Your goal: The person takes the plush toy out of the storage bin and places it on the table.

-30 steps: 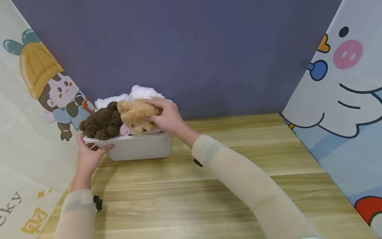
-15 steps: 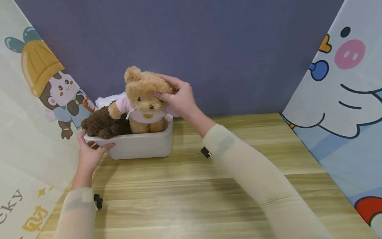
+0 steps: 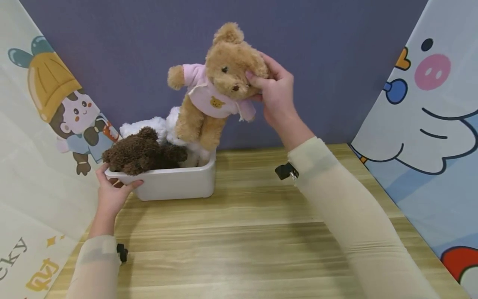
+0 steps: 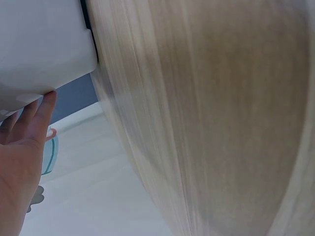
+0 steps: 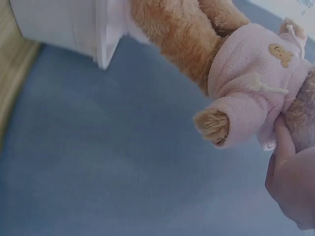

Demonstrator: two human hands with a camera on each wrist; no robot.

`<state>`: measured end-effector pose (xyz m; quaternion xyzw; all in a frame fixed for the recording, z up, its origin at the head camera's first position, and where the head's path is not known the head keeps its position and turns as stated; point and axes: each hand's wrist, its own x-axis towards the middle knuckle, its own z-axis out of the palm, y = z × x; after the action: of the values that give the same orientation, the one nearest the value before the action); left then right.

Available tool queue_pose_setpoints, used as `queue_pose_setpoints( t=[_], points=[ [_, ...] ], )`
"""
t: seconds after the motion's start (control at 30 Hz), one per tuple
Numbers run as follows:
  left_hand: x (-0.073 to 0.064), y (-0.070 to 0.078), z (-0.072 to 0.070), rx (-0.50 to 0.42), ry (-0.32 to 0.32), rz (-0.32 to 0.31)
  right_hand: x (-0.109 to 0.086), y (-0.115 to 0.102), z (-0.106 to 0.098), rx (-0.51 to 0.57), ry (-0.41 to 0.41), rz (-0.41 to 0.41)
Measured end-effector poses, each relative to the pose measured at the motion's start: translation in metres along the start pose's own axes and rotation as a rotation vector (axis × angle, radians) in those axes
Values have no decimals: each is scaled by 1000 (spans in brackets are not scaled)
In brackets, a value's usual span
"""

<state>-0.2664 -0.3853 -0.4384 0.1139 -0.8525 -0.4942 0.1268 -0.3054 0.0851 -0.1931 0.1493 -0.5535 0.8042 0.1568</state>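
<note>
A light-brown teddy bear (image 3: 213, 93) in a pink hoodie hangs tilted above the white plastic bin (image 3: 175, 182). My right hand (image 3: 278, 93) grips it by the side of its head, thumb across the face. In the right wrist view the bear's pink hoodie (image 5: 251, 64) and legs show, its feet near the bin's rim. My left hand (image 3: 113, 195) holds the bin's left end, thumb at the front and fingers along the end wall. Inside the bin lie a dark brown plush toy (image 3: 136, 153) and white fluffy plush (image 3: 149, 126) behind it.
The bin stands on a wood-grain table (image 3: 239, 232) against a dark blue-grey back wall (image 3: 317, 74). Printed cartoon panels (image 3: 444, 108) flank the table on both sides. A black wrist mount (image 3: 286, 171) sits under the right sleeve.
My right hand has lifted the teddy bear up out of the bin and moved it to the right. White plush behind it has come into view. The left hand stays on the bin.
</note>
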Motion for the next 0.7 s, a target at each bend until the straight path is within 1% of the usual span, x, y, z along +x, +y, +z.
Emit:
queue_pose_setpoints(
  t=[0.13, 0.37, 0.43, 0.53, 0.7],
  points=[
    [0, -1, -1, 2, -1, 2, 6, -10, -21, 31, 44, 4],
    [0, 1, 0, -26, 4, 16, 13, -19, -56, 7, 106, 14],
    [0, 1, 0, -28, 8, 14, 14, -18, -64, -24, 116, 32],
    [-1, 1, -1, -20, 8, 3, 15, -11, -73, -105, 115, 71],
    [-1, 2, 0, -1, -5, -12, 15, 9, -85, -263, 91, 138]
  ],
)
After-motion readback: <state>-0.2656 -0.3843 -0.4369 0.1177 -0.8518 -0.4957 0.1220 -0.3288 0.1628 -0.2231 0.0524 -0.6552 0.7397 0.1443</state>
